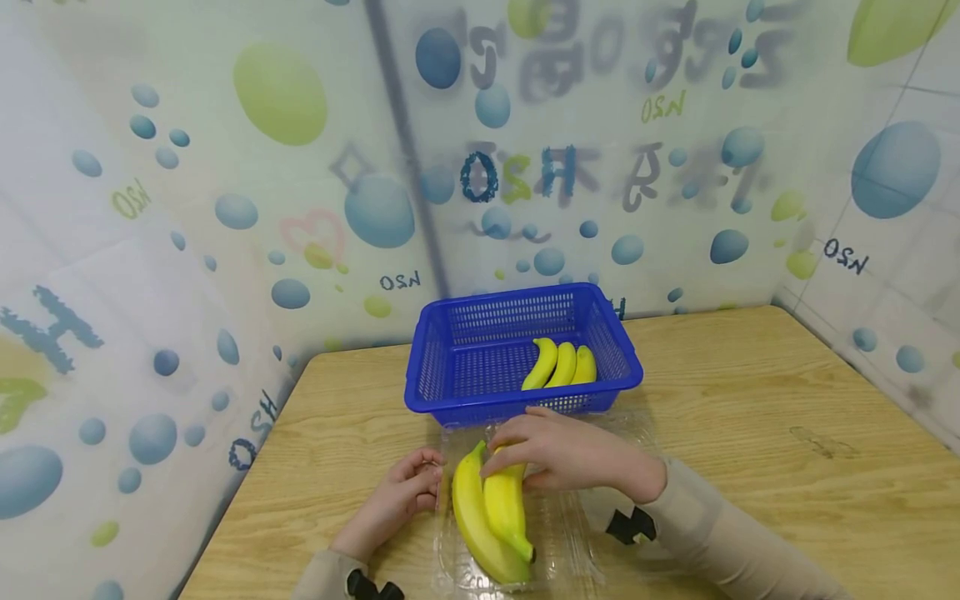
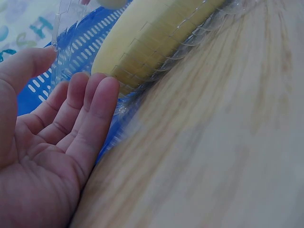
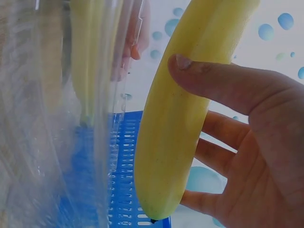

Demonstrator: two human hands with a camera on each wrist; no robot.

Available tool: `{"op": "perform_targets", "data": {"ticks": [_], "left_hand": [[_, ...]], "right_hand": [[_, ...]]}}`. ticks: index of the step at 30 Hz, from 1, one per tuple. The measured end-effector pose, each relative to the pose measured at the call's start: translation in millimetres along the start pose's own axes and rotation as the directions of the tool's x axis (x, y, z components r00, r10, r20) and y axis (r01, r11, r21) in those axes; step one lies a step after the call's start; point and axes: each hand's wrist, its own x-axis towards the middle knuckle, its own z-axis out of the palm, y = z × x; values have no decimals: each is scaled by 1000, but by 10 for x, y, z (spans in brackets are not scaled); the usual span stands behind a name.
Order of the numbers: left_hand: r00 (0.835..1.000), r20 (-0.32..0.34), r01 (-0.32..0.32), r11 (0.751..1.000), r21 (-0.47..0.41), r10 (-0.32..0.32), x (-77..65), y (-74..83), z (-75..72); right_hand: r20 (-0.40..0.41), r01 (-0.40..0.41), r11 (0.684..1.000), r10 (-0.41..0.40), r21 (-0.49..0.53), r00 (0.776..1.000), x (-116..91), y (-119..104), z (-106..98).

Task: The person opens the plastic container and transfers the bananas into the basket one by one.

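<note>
My right hand point(image 1: 566, 450) grips a yellow banana point(image 1: 504, 500) above the clear plastic container point(image 1: 558, 533). In the right wrist view the thumb lies across this banana point(image 3: 173, 118), with the fingers behind it. Another banana point(image 1: 468, 512) lies lengthwise inside the container, to the left of the held one. At the container's left side, my left hand point(image 1: 397, 500) touches the wall with loosely bent fingers. The left wrist view shows this hand point(image 2: 57, 133) palm up, its thumb by the clear rim and a banana point(image 2: 152, 42) behind the plastic.
Behind the container stands a blue perforated basket point(image 1: 465, 404) with three bananas point(image 1: 558, 365) at its right side. The container's transparent lid point(image 1: 626, 425) spreads to the right under my forearm. A wooden table point(image 1: 750, 400) bears everything, with a printed curtain point(image 1: 480, 242) at the back.
</note>
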Motion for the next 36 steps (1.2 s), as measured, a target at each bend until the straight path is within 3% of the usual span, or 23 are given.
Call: {"op": "perform_targets", "data": {"ticks": [22,36], "left_hand": [[1000,-6,7,1000,6,-7,4,-6,-7],[1000,-3,8,1000,-4,-8,0,13,4]], "right_hand": [[-5,-17,1000,17,5,1000,-27,-15,-94],[-95,50,998,-54,-49,994,-56,36,-157]]}}
